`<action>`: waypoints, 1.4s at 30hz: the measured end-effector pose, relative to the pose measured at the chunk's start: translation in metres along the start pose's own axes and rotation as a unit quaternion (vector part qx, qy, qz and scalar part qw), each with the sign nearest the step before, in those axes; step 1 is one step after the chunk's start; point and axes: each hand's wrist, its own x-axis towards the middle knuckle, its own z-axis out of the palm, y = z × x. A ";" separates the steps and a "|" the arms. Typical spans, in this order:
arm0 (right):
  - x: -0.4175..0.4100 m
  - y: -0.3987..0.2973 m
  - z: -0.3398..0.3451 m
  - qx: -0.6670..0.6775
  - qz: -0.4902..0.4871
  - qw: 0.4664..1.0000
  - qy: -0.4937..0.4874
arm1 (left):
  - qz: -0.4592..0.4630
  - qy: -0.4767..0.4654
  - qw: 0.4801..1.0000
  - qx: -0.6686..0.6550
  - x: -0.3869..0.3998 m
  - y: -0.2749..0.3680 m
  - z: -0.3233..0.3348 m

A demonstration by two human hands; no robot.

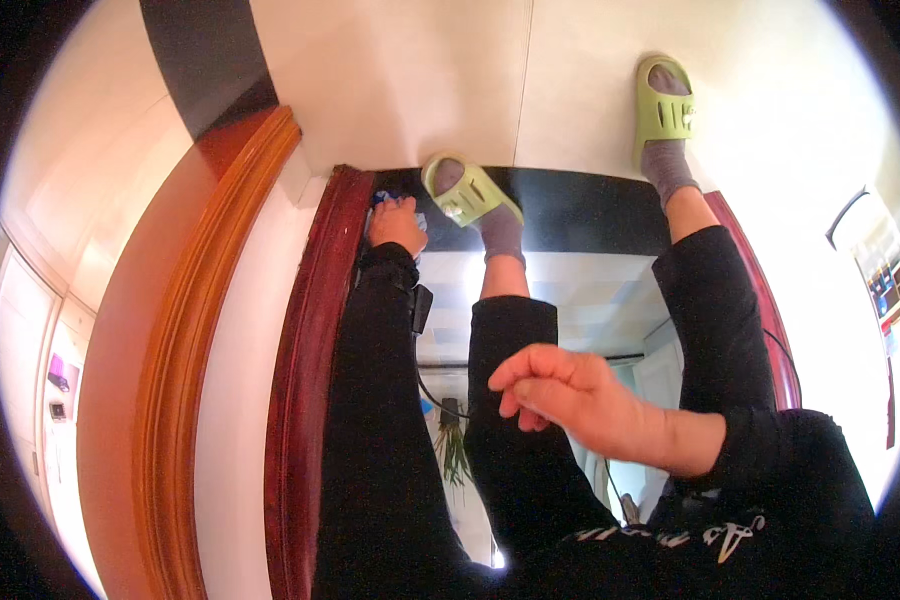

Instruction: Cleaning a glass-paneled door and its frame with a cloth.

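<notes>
My left hand (397, 226) is closed over a crumpled blue and white cloth (421, 222), at the foot of a dark red wooden door frame (304, 337). It presses low, at the end of the black threshold strip (585, 210), just beside one green slide sandal (469, 191). My right hand (551, 386) hangs in the air in front of my leg, its fingers loosely curled; no object shows in it.
Another green slide sandal (664, 101) is on my other foot, upon the pale tiled floor (450, 82). An orange-brown wooden moulding (187, 330) runs down the left. Behind my legs are a thin black cable (439, 403) and a plant's long green leaves (454, 450).
</notes>
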 end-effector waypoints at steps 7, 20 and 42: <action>0.009 0.011 -0.005 -0.051 -0.016 0.998 0.026 | -0.013 -0.021 0.999 -0.023 -0.056 0.003 -0.043; -0.001 -0.001 -0.001 0.010 -0.012 1.000 0.002 | 0.025 -0.010 0.997 -0.069 -0.073 -0.014 -0.038; 0.017 0.022 -0.018 -0.049 -0.029 0.997 0.053 | -0.010 0.016 0.999 -0.046 -0.103 0.014 -0.050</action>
